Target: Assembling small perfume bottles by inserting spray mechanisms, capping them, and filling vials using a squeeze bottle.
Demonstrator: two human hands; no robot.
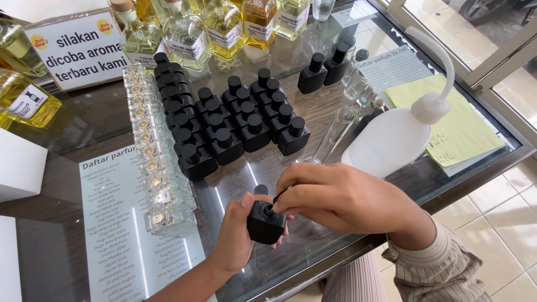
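**Small black bottle held over the glass bench**

The left hand (238,235) cups a square black bottle (265,222) just above the bench (72,128), fingers wrapped around its sides. The right hand (335,198) sits over its neck, fingertips pinched narrow on something dark at the opening. Behind stand rows of capped black bottles (235,126) and clear ones (151,162). A white sign (75,50) with dark lettering leans far left; yellow paper (458,126) lies right, beside a white squeeze bottle (391,140).

The left hand (235,237) holds a small black bottle (265,222); right hand (341,198) fingers (291,202) touch its neck.
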